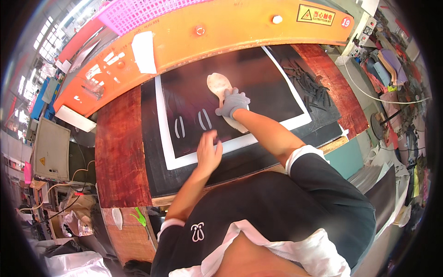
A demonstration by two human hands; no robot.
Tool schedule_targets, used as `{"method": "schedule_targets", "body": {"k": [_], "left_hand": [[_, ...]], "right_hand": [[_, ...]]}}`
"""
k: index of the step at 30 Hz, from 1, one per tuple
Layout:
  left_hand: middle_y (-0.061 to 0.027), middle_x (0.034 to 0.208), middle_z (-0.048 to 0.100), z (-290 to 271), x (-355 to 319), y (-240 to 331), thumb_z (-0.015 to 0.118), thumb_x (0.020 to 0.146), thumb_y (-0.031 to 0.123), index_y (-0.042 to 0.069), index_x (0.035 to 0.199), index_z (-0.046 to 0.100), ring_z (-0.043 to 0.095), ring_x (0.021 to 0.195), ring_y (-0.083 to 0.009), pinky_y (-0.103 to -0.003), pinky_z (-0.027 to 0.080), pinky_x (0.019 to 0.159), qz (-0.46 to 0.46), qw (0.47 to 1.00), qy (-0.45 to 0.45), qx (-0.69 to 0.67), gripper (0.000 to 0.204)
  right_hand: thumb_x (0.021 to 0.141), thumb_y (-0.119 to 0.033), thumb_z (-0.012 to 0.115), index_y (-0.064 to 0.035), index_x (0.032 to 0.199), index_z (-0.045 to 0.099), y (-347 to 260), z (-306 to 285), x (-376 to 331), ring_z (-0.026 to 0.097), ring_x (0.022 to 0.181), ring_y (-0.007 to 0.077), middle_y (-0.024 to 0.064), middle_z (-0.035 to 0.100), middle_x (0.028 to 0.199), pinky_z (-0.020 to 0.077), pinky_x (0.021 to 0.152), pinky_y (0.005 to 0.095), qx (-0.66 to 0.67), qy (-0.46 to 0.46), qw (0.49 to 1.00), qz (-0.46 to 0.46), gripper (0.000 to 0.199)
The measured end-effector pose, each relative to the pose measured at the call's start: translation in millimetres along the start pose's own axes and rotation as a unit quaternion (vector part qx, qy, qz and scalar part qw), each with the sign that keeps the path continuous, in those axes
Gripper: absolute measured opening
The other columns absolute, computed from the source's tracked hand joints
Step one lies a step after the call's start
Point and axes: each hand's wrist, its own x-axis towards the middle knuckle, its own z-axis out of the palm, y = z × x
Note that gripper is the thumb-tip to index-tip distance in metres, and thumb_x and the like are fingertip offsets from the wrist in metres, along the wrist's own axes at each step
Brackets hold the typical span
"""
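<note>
Gloved right hand (232, 103) presses flat on pale sole-shaped cutter (221, 90), not gripping; bare left hand (208, 150) spread open on dark sheet (258, 78), cut slots (191, 122) between hands

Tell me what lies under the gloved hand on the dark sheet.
Under the gloved right hand lies a pale sole-shaped cutting die, resting on the dark sheet. Its middle is covered by the glove; whether the sheet beneath is cut cannot be seen.
</note>
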Motion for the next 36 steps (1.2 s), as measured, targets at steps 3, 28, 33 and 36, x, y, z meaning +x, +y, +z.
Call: {"method": "schedule_targets", "body": {"k": [3,28,33,36], "left_hand": [[-0.0231,0.128,0.048,28,48,-17,0.056,0.083,0.006,-0.001,0.134,0.035,0.046,0.119,-0.0379,-0.044,0.036,0.102,0.035,0.999,0.016,0.033,0.056],[-0.0126,0.134,0.049,62,52,-22,0.059,0.079,0.003,0.011,0.117,0.063,0.043,0.125,-0.0305,-0.042,0.033,0.105,0.041,0.98,-0.046,0.189,0.039],[-0.0129,0.132,0.049,63,52,-23,0.058,0.078,0.003,0.01,0.116,0.063,0.042,0.125,-0.031,-0.043,0.033,0.105,0.043,0.981,-0.036,0.186,0.039],[-0.0129,0.132,0.05,63,52,-23,0.057,0.078,0.002,0.01,0.116,0.062,0.042,0.125,-0.0307,-0.042,0.032,0.105,0.041,0.981,-0.04,0.184,0.039]], "right_hand": [[0.064,-0.054,0.068,-0.0155,0.132,0.043,8,8,-9,0.048,0.117,0.0327,0.0104,0.043,0.13,0.0453,0.09,0.0485,0.013,0.016,1.0,-0.012,0.082],[0.078,-0.029,0.065,-0.0075,0.111,0.06,102,-3,34,0.054,0.088,0.006,-0.0034,0.058,0.088,0.0463,0.073,0.0267,0.767,-0.15,0.61,-0.13,0.039],[0.063,-0.041,0.07,-0.0071,0.11,0.059,117,-18,19,0.06,0.102,0.0245,0.015,0.057,0.11,0.0493,0.082,0.036,0.278,0.132,0.947,-0.088,0.058],[0.061,-0.047,0.067,-0.0174,0.12,0.057,112,-15,8,0.052,0.115,0.0362,0.0169,0.043,0.135,0.0455,0.091,0.0469,0.075,0.111,0.99,-0.046,0.066]]}}
